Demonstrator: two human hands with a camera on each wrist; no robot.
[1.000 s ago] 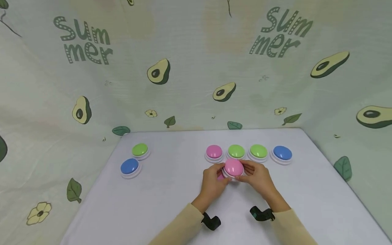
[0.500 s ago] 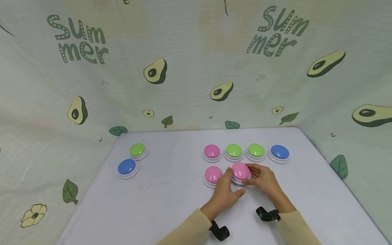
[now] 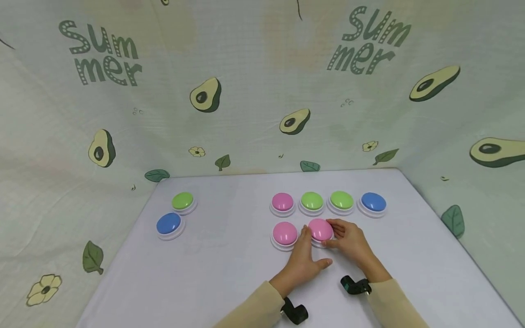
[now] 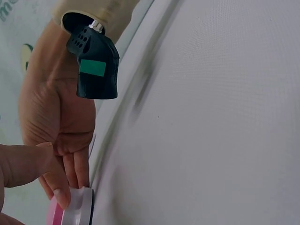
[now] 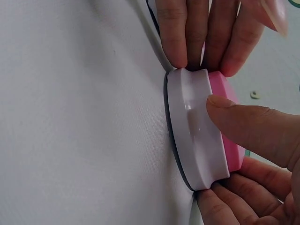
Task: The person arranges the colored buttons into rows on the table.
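Hands, left point(image 3: 302, 262) outstretched, right point(image 3: 352, 241) pinching, touch button point(image 3: 321, 229) on white table point(image 3: 213, 269) before printed cloth point(image 3: 242, 130).

Your white tabletop point(image 3: 197, 278)
By its far-left corner: green button point(image 3: 182, 200), blue button point(image 3: 168, 223). Near the far edge, middle rightward: rear pink button point(image 3: 282, 202), inner green button point(image 3: 311, 200), outer green button point(image 3: 342, 200), second blue button point(image 3: 373, 202). Nearer you: left pink button point(image 3: 285, 233), right pink button point(image 3: 320, 229).

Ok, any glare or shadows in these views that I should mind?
Head: soft, fairly even light, only faint shadows on the white table; left wrist: blurry dark shadow streaks on the table, no strong glare; right wrist: small glints on the side of the pink button, soft shadows on the table.
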